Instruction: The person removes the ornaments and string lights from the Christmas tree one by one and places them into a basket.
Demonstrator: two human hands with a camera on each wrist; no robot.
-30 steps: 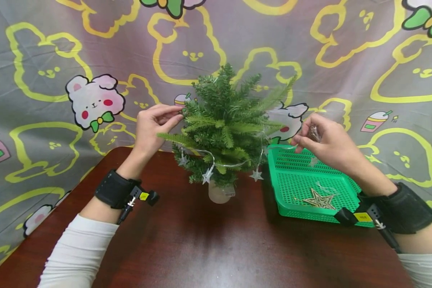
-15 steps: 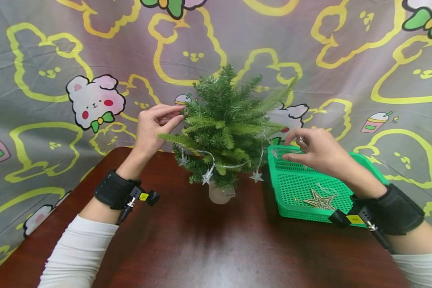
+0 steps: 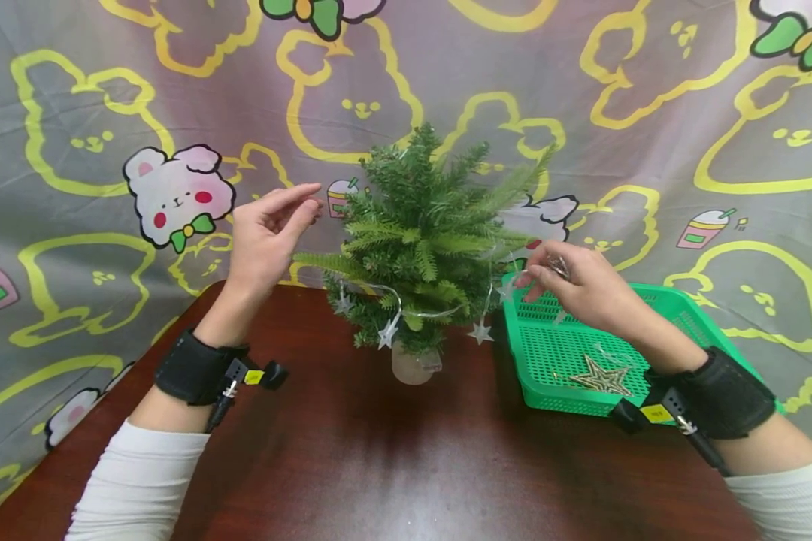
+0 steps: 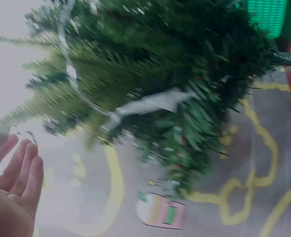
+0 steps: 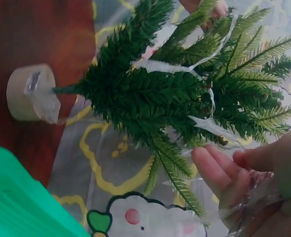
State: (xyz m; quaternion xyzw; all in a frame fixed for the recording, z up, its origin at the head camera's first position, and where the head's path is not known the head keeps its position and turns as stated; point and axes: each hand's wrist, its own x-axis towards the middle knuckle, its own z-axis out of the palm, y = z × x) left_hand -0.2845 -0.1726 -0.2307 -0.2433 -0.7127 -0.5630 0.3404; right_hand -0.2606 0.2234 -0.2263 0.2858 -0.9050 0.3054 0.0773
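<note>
A small artificial Christmas tree (image 3: 422, 225) stands upright on a pale round base (image 3: 411, 366). Around its lower branches runs a clear string of star lights, with a star (image 3: 388, 333) dangling at the front. My left hand (image 3: 267, 237) is a little apart from the tree's left side, fingers relaxed and nothing visible in them. At the tree's right, my right hand (image 3: 585, 289) pinches the light string beside another star (image 5: 214, 129). The rest of the string lies bunched in that palm, partly hidden by the fingers.
A green plastic basket (image 3: 537, 391) sits right of the tree, under my right hand. Inside it lie a glittery gold star (image 3: 604, 374) and a few small clear pieces. A patterned curtain (image 3: 230, 90) hangs behind the brown table (image 3: 352, 466).
My left hand has let go of the tree's left branches and moved left. My right hand has come down and closer to the tree, with a star now showing at its fingertips.
</note>
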